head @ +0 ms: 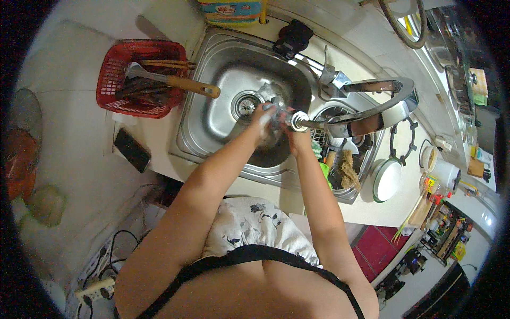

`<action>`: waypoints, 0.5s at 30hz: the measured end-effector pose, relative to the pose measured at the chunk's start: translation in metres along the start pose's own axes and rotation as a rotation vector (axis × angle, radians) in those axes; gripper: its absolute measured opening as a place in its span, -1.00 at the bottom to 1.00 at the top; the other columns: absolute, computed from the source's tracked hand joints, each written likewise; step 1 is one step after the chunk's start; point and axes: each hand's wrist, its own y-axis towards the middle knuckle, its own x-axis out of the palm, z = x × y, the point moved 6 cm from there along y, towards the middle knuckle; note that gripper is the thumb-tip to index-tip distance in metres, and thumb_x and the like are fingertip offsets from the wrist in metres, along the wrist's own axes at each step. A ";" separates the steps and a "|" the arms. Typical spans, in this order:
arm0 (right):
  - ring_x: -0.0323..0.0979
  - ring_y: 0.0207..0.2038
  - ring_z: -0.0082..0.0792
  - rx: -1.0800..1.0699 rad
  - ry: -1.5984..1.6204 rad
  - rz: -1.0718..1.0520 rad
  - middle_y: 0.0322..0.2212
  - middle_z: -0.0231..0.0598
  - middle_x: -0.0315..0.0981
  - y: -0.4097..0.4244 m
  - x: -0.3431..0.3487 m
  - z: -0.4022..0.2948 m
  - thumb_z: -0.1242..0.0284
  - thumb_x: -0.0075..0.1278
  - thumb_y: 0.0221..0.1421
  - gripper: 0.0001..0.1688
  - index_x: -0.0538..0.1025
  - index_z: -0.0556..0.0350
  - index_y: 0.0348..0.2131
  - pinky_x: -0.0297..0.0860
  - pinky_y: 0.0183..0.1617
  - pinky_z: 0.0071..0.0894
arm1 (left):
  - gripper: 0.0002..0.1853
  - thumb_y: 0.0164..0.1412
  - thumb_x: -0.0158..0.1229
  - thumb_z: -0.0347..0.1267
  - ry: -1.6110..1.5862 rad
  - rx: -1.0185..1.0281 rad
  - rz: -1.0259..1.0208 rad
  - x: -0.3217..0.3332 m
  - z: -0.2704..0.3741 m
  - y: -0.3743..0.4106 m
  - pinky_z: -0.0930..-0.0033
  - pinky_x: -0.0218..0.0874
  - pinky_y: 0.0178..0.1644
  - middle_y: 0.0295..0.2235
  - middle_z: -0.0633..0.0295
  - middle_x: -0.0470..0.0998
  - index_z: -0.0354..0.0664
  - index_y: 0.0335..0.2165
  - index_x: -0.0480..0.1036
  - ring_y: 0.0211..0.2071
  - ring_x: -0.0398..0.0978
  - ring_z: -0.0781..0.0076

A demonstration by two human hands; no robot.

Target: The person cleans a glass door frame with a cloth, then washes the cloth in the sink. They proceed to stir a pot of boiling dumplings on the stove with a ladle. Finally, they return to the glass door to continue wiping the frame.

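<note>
My left hand [261, 121] is over the stainless steel sink basin [217, 79], beside the drain strainer [246, 106], with its fingers around a small dark grey object [275, 116]. Blur and running water keep me from telling what that object is. My right hand [298, 139] meets it from the other side, its fingers partly hidden beneath the chrome faucet [374, 115]. Whitish suds or water show on my left fingers. Below the hands, a patch of foam or splashing water [271, 92] spreads in the basin.
A red plastic basket [102, 85] with a wooden-handled utensil [195, 87] overhangs the sink's left rim. A black phone [132, 149] lies on the left counter. The right basin holds a brown scrubber [349, 169] and dishes. A white enamel bowl [388, 181] and a pan-support ring [392, 139] are further right.
</note>
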 end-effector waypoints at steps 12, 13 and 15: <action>0.39 -0.29 -0.50 -0.012 -0.109 0.078 -0.31 -0.34 0.41 -0.051 -0.021 -0.016 0.62 -0.21 0.05 -0.73 0.38 0.13 -0.20 0.35 -0.21 -0.47 | -0.76 -0.05 0.07 -0.38 0.399 0.390 0.421 0.046 0.010 0.050 0.25 0.22 -0.23 -0.39 -0.03 0.47 -0.22 -0.32 0.36 -0.33 0.44 0.10; 0.39 -0.29 -0.50 0.006 -0.110 0.091 -0.31 -0.34 0.40 -0.053 -0.018 -0.017 0.63 -0.21 0.05 -0.73 0.37 0.13 -0.20 0.35 -0.21 -0.48 | -0.75 -0.04 0.07 -0.38 0.411 0.451 0.400 0.045 0.010 0.051 0.25 0.21 -0.22 -0.39 -0.03 0.47 -0.23 -0.32 0.36 -0.32 0.44 0.12; 0.39 -0.29 -0.50 0.015 -0.106 0.088 -0.30 -0.34 0.40 -0.052 -0.014 -0.016 0.63 -0.20 0.05 -0.73 0.37 0.13 -0.20 0.36 -0.22 -0.48 | -0.75 -0.03 0.07 -0.36 0.438 0.571 0.351 0.043 0.009 0.045 0.26 0.21 -0.21 -0.38 -0.02 0.47 -0.24 -0.32 0.35 -0.31 0.43 0.15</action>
